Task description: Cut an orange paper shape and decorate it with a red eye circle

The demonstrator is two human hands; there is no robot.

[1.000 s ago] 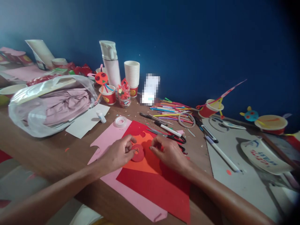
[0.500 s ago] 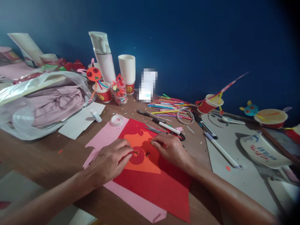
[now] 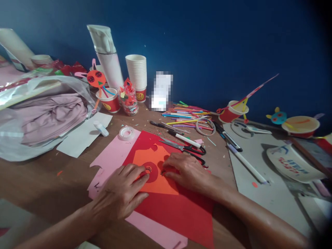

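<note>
An orange paper sheet [image 3: 166,186] lies on a red sheet [image 3: 178,211], which overlaps a pink sheet [image 3: 153,230]. My left hand [image 3: 127,186] rests with fingers apart at the left edge of the orange paper, its fingertips on a dark red paper circle [image 3: 153,174]. Black lash marks show inside the circle and again to its right. My right hand [image 3: 186,169] bends over the orange paper's right side, thumb and fingertips beside the right lash marks, nothing visible between them. Black-handled scissors [image 3: 174,144] lie just beyond it.
Markers [image 3: 186,140] and colored sticks [image 3: 189,116] lie behind the paper. A tape roll [image 3: 126,133] and glue bottle [image 3: 100,128] sit left. Stacked cups [image 3: 136,74], a tall white bottle [image 3: 109,62] and a plastic bag [image 3: 85,90] stand further back. A gray board [image 3: 254,152] is right.
My left hand's fingers have spread and lowered onto the paper. My right hand has moved slightly left and down, uncovering more of the scissors. The view has shifted a little.
</note>
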